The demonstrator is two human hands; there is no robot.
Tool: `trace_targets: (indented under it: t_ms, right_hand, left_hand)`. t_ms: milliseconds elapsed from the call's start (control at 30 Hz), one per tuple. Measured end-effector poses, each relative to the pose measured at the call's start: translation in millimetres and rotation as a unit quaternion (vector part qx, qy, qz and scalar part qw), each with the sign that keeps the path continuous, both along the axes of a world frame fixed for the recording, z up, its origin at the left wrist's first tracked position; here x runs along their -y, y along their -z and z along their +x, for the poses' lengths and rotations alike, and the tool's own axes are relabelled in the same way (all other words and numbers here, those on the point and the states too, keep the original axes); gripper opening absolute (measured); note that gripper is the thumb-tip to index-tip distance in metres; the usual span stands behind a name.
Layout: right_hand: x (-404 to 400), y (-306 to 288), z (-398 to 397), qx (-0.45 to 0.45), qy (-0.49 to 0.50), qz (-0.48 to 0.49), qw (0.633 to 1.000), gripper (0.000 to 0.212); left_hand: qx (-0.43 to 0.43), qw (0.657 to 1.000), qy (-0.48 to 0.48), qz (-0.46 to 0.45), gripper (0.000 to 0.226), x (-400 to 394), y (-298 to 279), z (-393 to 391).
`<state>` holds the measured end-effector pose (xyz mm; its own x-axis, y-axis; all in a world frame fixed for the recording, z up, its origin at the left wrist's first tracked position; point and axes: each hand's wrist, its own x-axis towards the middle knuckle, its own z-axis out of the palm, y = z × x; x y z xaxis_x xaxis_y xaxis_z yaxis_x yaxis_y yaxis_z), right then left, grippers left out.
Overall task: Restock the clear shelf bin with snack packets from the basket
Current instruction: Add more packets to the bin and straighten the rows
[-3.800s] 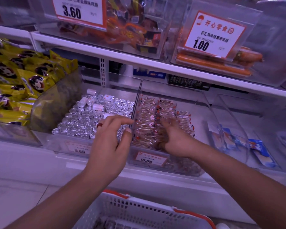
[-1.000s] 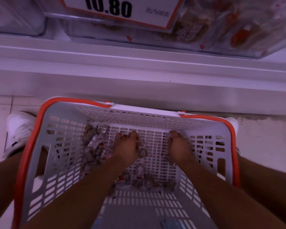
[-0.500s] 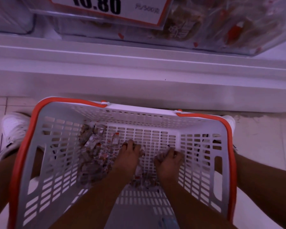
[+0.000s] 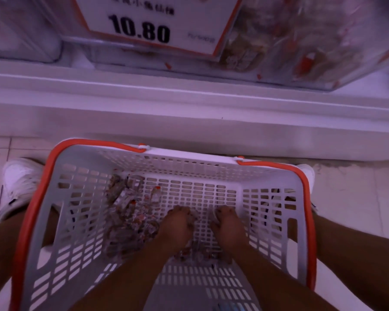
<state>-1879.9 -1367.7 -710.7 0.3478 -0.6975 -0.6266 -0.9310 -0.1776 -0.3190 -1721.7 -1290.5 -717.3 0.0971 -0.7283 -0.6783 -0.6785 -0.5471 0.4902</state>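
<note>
Hands [image 4: 202,225] curled, gathering snack packets [image 4: 130,212] in basket [image 4: 189,158], bin [image 4: 301,41] tag [image 4: 153,23] reads 10.80

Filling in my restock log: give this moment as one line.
stage: gathering | left hand: in basket, on snack packets | right hand: in basket, on packets | shelf bin: overhead

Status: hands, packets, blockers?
Left hand and right hand down in basket, fingers curled into snack packets. Clear bin above. Nothing blocking.
</note>
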Motion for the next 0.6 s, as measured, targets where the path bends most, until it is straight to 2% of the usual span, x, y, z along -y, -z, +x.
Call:
trace_targets:
  t_ms: [33, 100, 167, 200, 267, 333, 400, 500, 600]
  right_hand:
    - [8, -9, 9, 0.039, 0.058, 0.023, 0.997, 0.029]
    - [26, -35, 29, 0.113, 0.152, 0.073, 0.979, 0.009]
    - [40, -67, 47, 0.209, 0.224, 0.111, 0.946, 0.026]
    - [46, -86, 55, 0.256, 0.226, 0.106, 0.934, 0.028]
    - [52, -127, 68, 0.298, 0.144, 0.037, 0.943, 0.020]
    - [51, -169, 75, 0.276, 0.052, -0.103, 0.954, 0.022]
    - [43, -215, 83, 0.287, -0.017, -0.204, 0.936, 0.031]
    - [21, -272, 95, 0.283, -0.079, -0.227, 0.929, 0.033]
    - [8, -311, 96, 0.321, -0.092, -0.204, 0.920, 0.041]
  left_hand:
    - [-0.045, 0.994, -0.101, 0.004, 0.023, 5, -10, 3]
    - [-0.111, 0.977, -0.180, -0.002, 0.028, 17, -35, 24]
    - [-0.159, 0.941, -0.297, 0.017, 0.028, 31, -70, 39]
    - [-0.175, 0.923, -0.344, -0.003, 0.025, 36, -89, 47]
    - [-0.217, 0.890, -0.395, -0.061, 0.020, 42, -130, 56]
    - [-0.241, 0.854, -0.454, -0.075, 0.039, 45, -173, 56]
    - [-0.282, 0.816, -0.497, -0.087, 0.054, 48, -223, 46]
    - [-0.393, 0.767, -0.491, -0.125, 0.062, 45, -283, 30]
    - [-0.415, 0.747, -0.483, -0.194, 0.068, 34, -322, 30]
